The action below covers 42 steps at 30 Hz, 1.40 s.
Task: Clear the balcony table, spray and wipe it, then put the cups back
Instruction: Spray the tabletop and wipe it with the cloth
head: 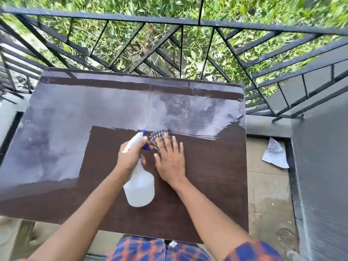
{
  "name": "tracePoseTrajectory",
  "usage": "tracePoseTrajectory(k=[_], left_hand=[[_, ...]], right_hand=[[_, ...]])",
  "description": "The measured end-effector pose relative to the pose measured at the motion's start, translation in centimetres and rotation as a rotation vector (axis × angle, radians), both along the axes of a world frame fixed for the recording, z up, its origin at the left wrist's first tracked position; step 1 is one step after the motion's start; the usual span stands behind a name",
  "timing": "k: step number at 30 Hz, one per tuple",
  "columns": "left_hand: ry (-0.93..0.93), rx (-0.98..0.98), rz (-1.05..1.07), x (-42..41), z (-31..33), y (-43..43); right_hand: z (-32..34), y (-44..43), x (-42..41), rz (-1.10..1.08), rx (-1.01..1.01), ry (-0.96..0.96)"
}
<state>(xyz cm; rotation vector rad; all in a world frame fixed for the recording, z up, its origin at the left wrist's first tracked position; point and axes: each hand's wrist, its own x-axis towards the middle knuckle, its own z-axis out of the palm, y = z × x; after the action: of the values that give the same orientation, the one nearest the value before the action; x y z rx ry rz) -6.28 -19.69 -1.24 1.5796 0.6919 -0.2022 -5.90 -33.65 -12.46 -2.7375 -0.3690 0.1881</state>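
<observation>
A dark brown table (207, 185) fills the middle of the view, its far half glossy and wet. My left hand (131, 157) grips the neck of a white spray bottle (140, 189) with a blue trigger, nozzle pointing away from me. My right hand (169, 159) lies flat, fingers spread, on a checked cloth (157, 137) that shows only beyond the fingertips. The cloth sits at the edge of the wet sheen, blurred by motion. No cups are in view.
A black metal railing (180, 21) runs behind and around the table, with green plants beyond it. A crumpled white paper (275, 155) lies on the tiled floor at the right, beside a grey wall (323, 166). A floor drain (285, 236) sits lower right.
</observation>
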Motion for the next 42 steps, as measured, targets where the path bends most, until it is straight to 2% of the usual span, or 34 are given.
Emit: tracePoseTrajectory(k=[2, 5, 7, 11, 14, 17, 19, 22, 25, 28, 31, 35, 38, 42], left_hand=[[-0.032, 0.009, -0.015, 0.5, -0.2, 0.7], [-0.026, -0.008, 0.031, 1.7, -0.3, 1.8], [0.000, -0.019, 0.046, 2.8, -0.4, 2.6], [0.027, -0.039, 0.071, 5.1, -0.7, 3.5], [0.011, -0.079, 0.101, 6.7, -0.6, 3.6], [0.021, -0.111, 0.104, 7.9, -0.8, 3.6], [0.030, -0.118, 0.095, 8.4, -0.9, 3.5], [0.026, -0.096, 0.064, 8.9, -0.9, 3.7], [-0.008, -0.073, 0.066, 9.1, -0.8, 4.1], [-0.042, -0.049, 0.093, 9.3, -0.5, 4.9], [-0.031, -0.022, 0.125, 9.8, -0.4, 5.9], [-0.033, -0.009, 0.148, 10.6, -0.2, 6.7], [-0.034, -0.017, 0.149, 11.5, 0.0, 6.6], [-0.033, -0.022, 0.117, 12.3, 0.1, 5.6]], right_hand=[[0.3, 2.6, 3.0, 0.135, -0.005, 0.014], [0.4, 2.7, 8.7, 0.123, -0.016, -0.011], [0.3, 0.1, 12.4, -0.027, -0.026, 0.017], [-0.3, -10.5, 15.8, -0.464, -0.055, 0.026], [-0.6, -16.5, 13.6, -0.653, -0.037, -0.009], [-1.0, -15.8, 9.3, -0.758, -0.043, -0.027], [-1.0, -12.2, 6.4, -0.730, -0.040, -0.022], [-0.7, -4.8, 4.9, -0.452, -0.030, -0.028], [-0.3, 2.0, 7.8, -0.058, -0.007, -0.019], [0.4, 6.7, 13.4, 0.135, 0.002, 0.038], [1.2, 8.3, 19.8, 0.129, 0.002, 0.102], [1.6, 6.6, 25.4, 0.006, -0.001, 0.133], [1.0, 2.1, 26.2, -0.128, -0.012, 0.111], [0.4, -7.0, 25.1, -0.425, -0.009, 0.070]])
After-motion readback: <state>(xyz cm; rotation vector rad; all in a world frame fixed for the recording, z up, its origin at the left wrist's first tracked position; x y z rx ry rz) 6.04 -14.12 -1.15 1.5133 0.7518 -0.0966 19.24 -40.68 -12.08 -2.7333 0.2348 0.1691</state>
